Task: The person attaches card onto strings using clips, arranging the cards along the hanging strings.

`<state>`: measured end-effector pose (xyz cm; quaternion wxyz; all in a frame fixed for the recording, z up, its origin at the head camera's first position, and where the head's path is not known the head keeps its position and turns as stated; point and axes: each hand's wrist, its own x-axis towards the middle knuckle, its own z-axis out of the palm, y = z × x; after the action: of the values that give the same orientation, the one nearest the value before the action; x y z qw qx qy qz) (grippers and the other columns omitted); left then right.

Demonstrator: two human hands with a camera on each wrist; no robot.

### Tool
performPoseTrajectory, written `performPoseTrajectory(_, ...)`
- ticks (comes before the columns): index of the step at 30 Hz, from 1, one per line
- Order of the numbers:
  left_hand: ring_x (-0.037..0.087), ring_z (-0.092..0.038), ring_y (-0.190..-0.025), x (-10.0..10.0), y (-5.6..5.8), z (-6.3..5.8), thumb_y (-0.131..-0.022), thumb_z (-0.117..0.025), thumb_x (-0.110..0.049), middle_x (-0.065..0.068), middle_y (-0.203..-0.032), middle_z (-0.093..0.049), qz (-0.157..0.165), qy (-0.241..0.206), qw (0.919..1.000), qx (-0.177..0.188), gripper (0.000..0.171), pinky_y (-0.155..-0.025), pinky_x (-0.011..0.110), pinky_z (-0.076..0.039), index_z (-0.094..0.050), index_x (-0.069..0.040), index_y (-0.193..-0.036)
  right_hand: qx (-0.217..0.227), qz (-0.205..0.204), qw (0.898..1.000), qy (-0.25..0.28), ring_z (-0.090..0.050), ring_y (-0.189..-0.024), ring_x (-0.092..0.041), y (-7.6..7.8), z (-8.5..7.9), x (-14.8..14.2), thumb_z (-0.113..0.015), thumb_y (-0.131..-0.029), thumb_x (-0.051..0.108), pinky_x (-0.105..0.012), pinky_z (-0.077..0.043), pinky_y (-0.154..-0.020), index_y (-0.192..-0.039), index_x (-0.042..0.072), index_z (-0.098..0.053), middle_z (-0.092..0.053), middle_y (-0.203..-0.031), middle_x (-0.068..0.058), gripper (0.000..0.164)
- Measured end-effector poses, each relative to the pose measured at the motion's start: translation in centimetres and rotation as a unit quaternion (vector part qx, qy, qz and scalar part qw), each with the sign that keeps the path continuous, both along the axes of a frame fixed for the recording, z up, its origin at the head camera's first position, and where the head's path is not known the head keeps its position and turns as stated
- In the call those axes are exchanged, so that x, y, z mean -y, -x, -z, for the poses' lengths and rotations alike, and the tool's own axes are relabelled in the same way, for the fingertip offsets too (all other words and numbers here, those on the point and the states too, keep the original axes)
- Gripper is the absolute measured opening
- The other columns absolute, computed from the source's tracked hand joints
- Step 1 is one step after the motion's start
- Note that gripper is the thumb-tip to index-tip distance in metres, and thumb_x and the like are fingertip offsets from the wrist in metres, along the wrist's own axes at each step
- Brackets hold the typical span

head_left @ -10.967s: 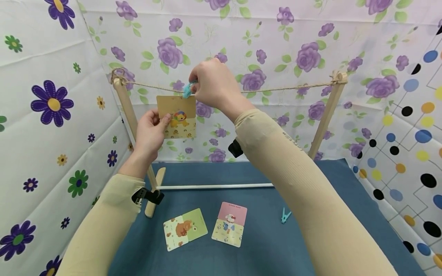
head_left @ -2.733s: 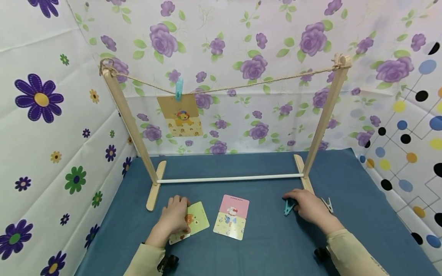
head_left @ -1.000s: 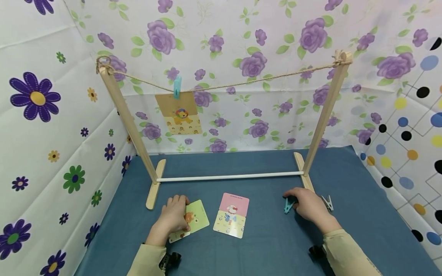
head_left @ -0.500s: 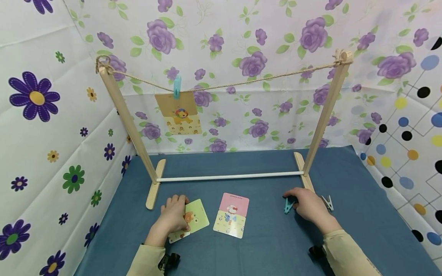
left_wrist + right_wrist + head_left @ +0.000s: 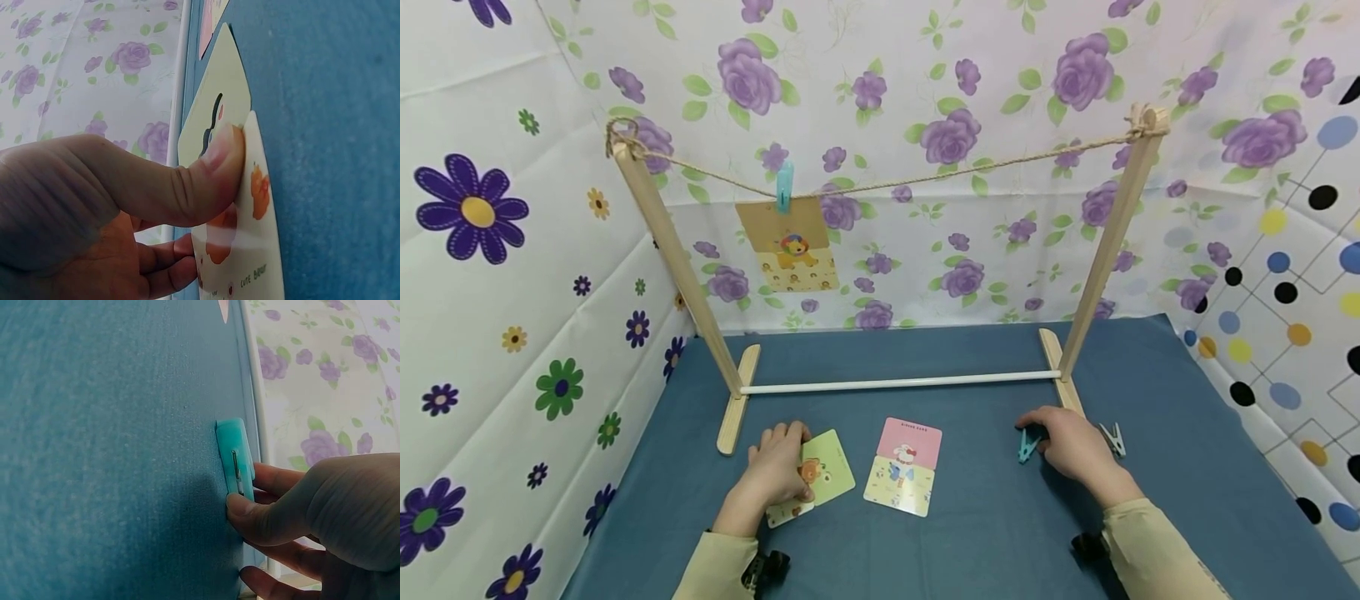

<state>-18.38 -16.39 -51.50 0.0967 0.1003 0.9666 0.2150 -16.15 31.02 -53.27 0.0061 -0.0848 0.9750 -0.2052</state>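
Note:
My left hand holds a green-and-white bear card by its left part, low on the table. In the left wrist view, the thumb lies across the card's printed face, with other fingers at its far edge. On the right, my other hand pinches a teal clothespin lying on the cloth; the right wrist view shows thumb and fingers on either side of the clothespin. A lion card hangs from the rope under a light blue clothespin. Between the hands lies a pink-and-yellow rabbit card.
The rope spans two wooden posts, joined low by a white rod. Beside the right hand lies a pale grey clothespin. Blue cloth covers the table, and patterned sheets enclose it.
Since the oldest frame, both hands have left the lion card, which now hangs clipped on the rope, and come down to the bear card and teal clothespin. Over the last second they stay nearly still.

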Motion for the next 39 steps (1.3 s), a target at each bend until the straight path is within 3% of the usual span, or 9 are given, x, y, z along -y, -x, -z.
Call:
performPoseTrajectory(19,0.034,-0.046,-0.101,-0.02,-0.04,-0.03,-0.060,-0.107,-0.010,0.012,-0.111,-0.055,0.014,0.007,0.9999,0.001,0.081,-0.084,0.057,-0.036,-0.060,-0.008,-0.127,-0.016,-0.001,1.000,0.005,-0.071,-0.103,-0.034,-0.11,0.09,-0.24,-0.073,-0.086,-0.013,-0.056,-0.058,-0.083,-0.118,0.012,-0.081,-0.075,-0.121,-0.013,0.041)
performPoseTrajectory(39,0.034,-0.047,-0.101,0.27,0.24,0.31,-0.060,-0.107,-0.012,0.013,-0.112,-0.056,0.009,0.008,0.9999,-0.004,0.083,-0.083,0.055,-0.037,-0.062,-0.006,-0.129,-0.024,-0.007,1.000,0.009,-0.071,-0.106,-0.035,0.22,0.42,-0.23,-0.085,-0.086,-0.002,-0.059,-0.057,-0.088,-0.118,0.011,-0.080,-0.075,-0.119,-0.011,0.035)
